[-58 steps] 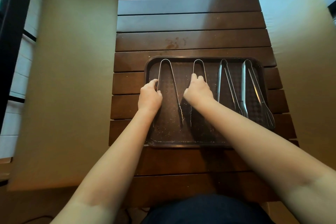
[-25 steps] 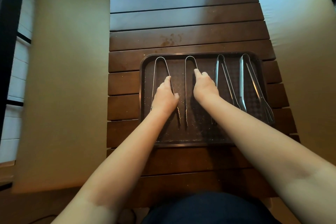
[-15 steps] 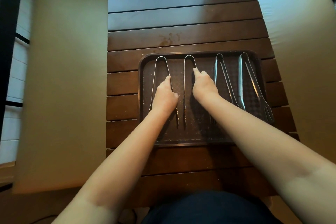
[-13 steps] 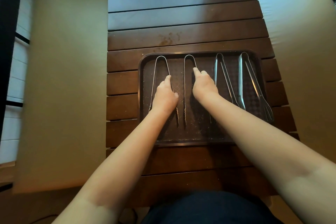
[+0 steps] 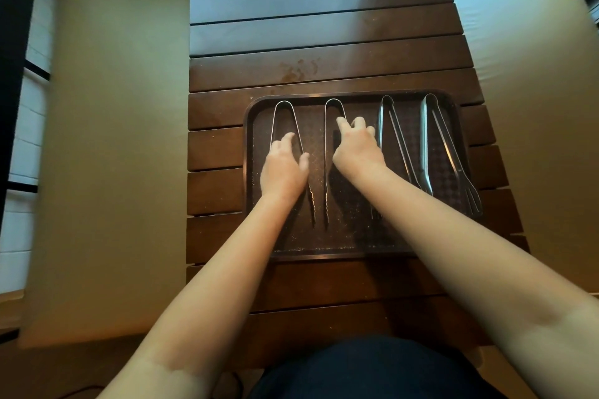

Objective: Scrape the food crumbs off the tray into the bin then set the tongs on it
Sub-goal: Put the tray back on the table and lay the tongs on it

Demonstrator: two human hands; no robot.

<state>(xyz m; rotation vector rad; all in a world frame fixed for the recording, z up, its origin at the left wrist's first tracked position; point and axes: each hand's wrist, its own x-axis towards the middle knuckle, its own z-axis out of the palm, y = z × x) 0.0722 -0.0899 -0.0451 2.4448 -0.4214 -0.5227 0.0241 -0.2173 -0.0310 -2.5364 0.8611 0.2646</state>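
Left hand (image 5: 283, 168) and right hand (image 5: 356, 147), fingers loose, rest on thin steel tongs (image 5: 282, 126) in textured brown tray (image 5: 248, 172); crumbs speckle it.

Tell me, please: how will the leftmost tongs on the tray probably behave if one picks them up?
The leftmost tongs look like one thin bent metal strip, so probably light and springy, their arms closing when squeezed. The polished surface may feel slippery. Lying flat on the tray, they should slide rather than roll if pushed. The left hand rests over them.
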